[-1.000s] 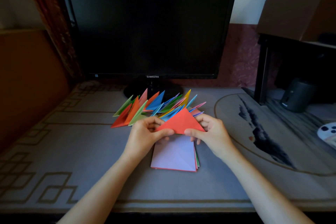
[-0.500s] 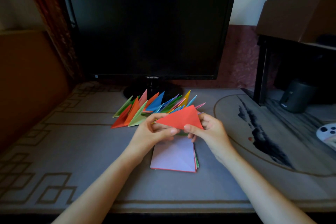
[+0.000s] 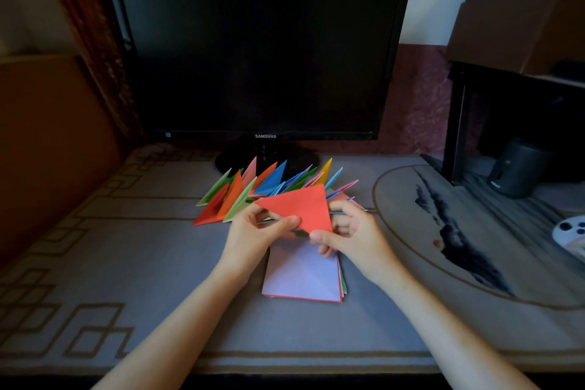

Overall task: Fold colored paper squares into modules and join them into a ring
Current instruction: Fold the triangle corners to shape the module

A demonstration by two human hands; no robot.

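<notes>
Head view: at the upper left of the frame a reddish patterned curtain (image 3: 88, 41) hangs beside a dark Samsung monitor (image 3: 259, 51) that stands at the back of a grey patterned table cover (image 3: 126, 263). In front of the monitor's base, left of centre, a fanned row of folded paper triangles (image 3: 240, 193) in red, orange, green, blue, yellow and pink lies on the cover. Just below it the left hand (image 3: 253, 237) pinches the left edge of a red folded paper triangle (image 3: 300, 206) between thumb and curled fingers. The triangle is held in the air at the centre of the frame, above the table, one corner pointing down. The right hand (image 3: 357, 237) pinches that lower corner between thumb and fingers, its index finger curled behind the right edge. Under both hands a stack of paper squares (image 3: 300, 275), a lilac sheet on top, lies flat on the cover. At the right of the frame a dark cylindrical speaker (image 3: 514, 168) stands below a cardboard box (image 3: 522, 16).
</notes>
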